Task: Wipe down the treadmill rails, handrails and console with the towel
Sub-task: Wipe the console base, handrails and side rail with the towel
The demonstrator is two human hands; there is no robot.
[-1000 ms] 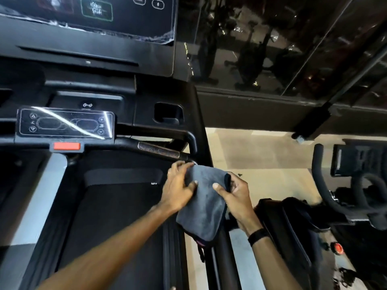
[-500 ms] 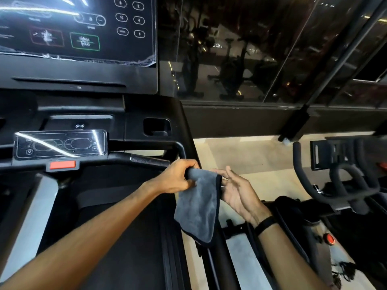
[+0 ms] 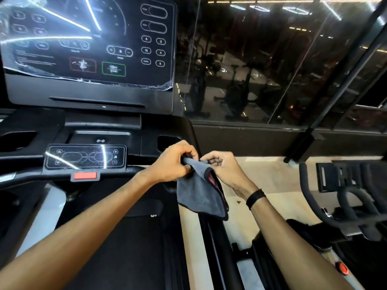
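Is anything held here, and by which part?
Yes: the grey towel, pinched along its top edge by the left hand and right hand; the rest hangs free.

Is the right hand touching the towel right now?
Touching. The head view shows the right hand pinching the towel at its top edge, opposite the left hand.

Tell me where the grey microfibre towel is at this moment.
In the head view, the grey microfibre towel hangs right of centre, pinched by the left hand and right hand.
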